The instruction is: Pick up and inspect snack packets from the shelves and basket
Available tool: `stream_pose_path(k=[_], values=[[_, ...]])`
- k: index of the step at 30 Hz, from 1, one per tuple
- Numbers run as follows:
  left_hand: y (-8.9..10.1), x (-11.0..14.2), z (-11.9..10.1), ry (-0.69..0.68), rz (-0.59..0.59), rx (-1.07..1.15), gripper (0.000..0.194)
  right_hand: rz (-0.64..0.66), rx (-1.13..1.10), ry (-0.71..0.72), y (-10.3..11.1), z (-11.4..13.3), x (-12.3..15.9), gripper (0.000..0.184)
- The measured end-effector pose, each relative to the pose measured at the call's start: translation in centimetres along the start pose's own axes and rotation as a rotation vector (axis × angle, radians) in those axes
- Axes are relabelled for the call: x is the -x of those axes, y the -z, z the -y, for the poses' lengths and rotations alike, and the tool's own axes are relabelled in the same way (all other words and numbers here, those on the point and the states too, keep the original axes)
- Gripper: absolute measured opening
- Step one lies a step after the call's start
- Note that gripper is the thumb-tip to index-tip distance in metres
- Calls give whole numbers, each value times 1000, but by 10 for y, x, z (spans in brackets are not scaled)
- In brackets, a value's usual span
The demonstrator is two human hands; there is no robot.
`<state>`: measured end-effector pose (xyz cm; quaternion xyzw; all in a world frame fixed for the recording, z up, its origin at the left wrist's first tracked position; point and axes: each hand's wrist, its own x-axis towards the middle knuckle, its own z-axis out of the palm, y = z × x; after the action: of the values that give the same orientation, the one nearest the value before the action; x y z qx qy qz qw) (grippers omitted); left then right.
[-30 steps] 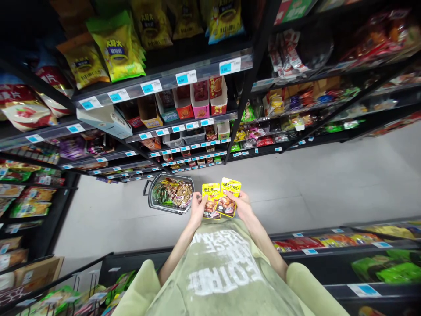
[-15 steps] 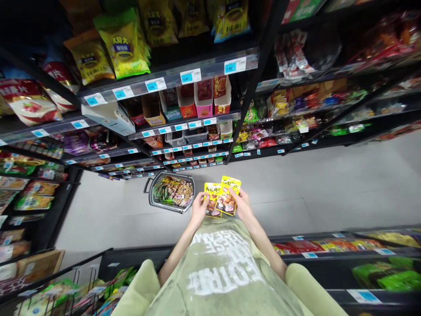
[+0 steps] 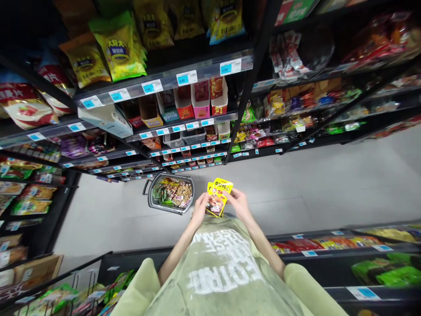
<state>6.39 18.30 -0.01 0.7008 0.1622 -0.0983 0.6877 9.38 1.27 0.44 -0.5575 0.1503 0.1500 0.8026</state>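
Two yellow snack packets with food pictures overlap in front of my shirt, the front one covering most of the other. My right hand pinches the front packet by its right edge. At the left, my left hand is closed on the edge of the packet behind, of which only a strip shows. On the floor left of my hands stands a dark shopping basket, its handle out to the left. Inside it lie packed goods, some green and some brown.
Ahead rises a black shelf unit with yellow snack bags, small open boxes and price tags. Another shelf of bagged goods runs close behind me on the right. Grey floor stretches between them.
My right hand has moved left with its packet, which now lies over the packet in my left hand. Before, the two packets were spread side by side. The basket stays on the floor.
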Motion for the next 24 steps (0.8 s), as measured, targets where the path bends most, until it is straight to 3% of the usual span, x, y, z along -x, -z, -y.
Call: stream_pose_path(k=[5,13,19,24], values=[[-2,1,-3,-28,-42,17,34,-2,4,9,-3,-1,-2,38],[-3,5,-5,-20,-106,91,31,-143,92,87,2,-7,-10,38],[-3,2,-3,5,-132,159,35,92,111,-75,3,-12,-6,38],[-3,2,3,29,-174,243,37,143,143,12,6,-17,-7,31]])
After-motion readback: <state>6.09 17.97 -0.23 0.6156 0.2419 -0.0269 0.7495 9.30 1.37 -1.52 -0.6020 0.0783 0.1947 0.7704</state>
